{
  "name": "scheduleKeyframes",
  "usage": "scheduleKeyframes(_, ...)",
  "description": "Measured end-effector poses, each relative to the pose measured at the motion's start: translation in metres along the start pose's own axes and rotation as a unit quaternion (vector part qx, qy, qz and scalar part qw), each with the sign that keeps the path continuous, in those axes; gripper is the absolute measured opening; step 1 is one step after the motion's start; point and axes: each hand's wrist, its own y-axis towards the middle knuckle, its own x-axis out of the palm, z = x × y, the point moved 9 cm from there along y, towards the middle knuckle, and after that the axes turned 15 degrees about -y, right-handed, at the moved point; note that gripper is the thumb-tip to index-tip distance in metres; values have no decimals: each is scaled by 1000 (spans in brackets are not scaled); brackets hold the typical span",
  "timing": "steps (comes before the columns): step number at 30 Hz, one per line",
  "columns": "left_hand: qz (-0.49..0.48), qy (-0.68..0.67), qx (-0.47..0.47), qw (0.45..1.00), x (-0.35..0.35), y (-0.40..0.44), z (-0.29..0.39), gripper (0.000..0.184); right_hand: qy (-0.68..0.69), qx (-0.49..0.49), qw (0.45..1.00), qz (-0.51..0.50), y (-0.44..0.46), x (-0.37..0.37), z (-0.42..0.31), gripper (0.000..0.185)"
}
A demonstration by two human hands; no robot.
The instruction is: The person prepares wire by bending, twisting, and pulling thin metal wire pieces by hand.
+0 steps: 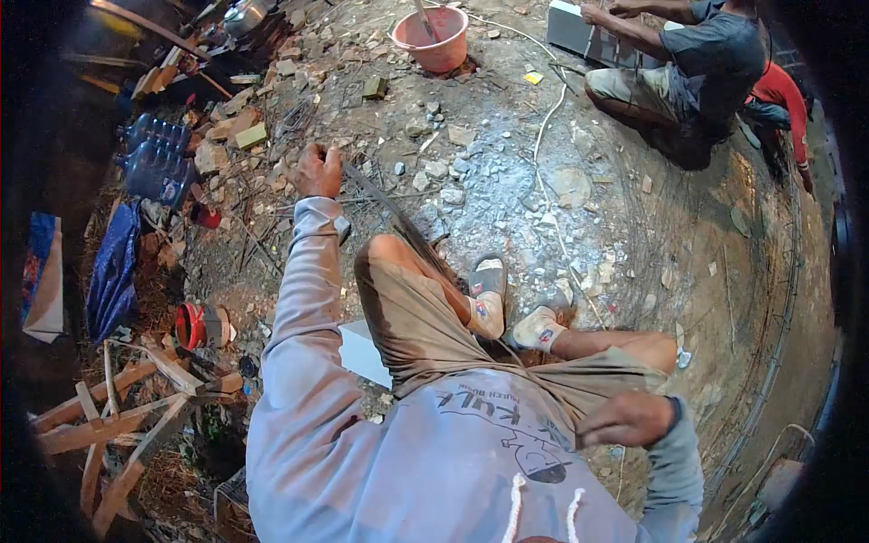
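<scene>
My left hand is closed in a fist, out at the end of my stretched arm over the rubble. Beside its thumb starts a long, dark, flat strip that runs toward my feet; whether my fingers hold it is hidden. My right hand hovers by my right thigh, fingers loosely bent with no object visible in them. Between my legs and left sleeve, a pale flat panel lies on the ground. I sit low with knees apart, and my sandals rest on the dusty ground.
A pink bucket stands ahead. A pale cable crosses the ground. Two people crouch at the upper right, one handling a grey block. At left are blue water bottles, a red pail and a wooden frame.
</scene>
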Motion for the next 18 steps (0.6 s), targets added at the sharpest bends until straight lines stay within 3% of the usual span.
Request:
scheduleKeyframes(2, -16, -46, -43, 998, 18, -1, -31, 34, 54, -61, 995, 62, -22, -32, -29, 32)
scheduleKeyframes(3, -30, -90, -87, 992, 22, -2, -34, 34, 22, -82, 966, 245, -43, -56, -15, 33)
scheduleKeyframes(4, -40, -87, -96, 991, 25, -6, -30, 34, -12, -100, 903, 418, -73, -74, -3, 34)
scheduleKeyframes(6, -20, -46, -69, 996, 22, -9, -16, 33, 146, 128, 805, 560, -85, -99, 41, 33)
scheduleKeyframes(7, 0, 0, -46, 999, 17, -9, -10, 31, 59, 221, 788, 572, -83, -108, 54, 28)
scheduleKeyframes(8, -13, -19, -71, 997, 15, -9, -9, 32, -29, 311, 757, 573, -77, -110, 74, 23)
scheduleKeyframes(10, -18, -51, -89, 995, 18, -4, -16, 32, -266, 238, 781, 512, -52, -79, 137, 16)
scheduleKeyframes(12, -18, -76, -113, 990, 14, -2, -26, 33, -338, 291, 853, 271, -11, -46, 92, 22)
scheduleKeyframes(14, -5, -157, -110, 981, 5, 1, -23, 30, -166, 54, 978, 111, 16, 27, 110, 21)
scheduleKeyframes(15, -5, -157, -111, 981, 1, 2, -21, 30, -101, 61, 992, 50, 17, 25, 76, 20)
scheduleKeyframes(16, 7, -47, -70, 996, -9, 1, -12, 29, -33, 68, 997, -11, 11, 17, 29, 19)
scheduleKeyframes(17, 18, 62, -26, 998, -14, -1, -2, 28, -31, 69, 997, -9, 0, 7, 10, 19)
scheduleKeyframes(18, 24, -37, -59, 997, -15, -5, -6, 29, -37, -6, 999, 34, -10, -7, -19, 18)
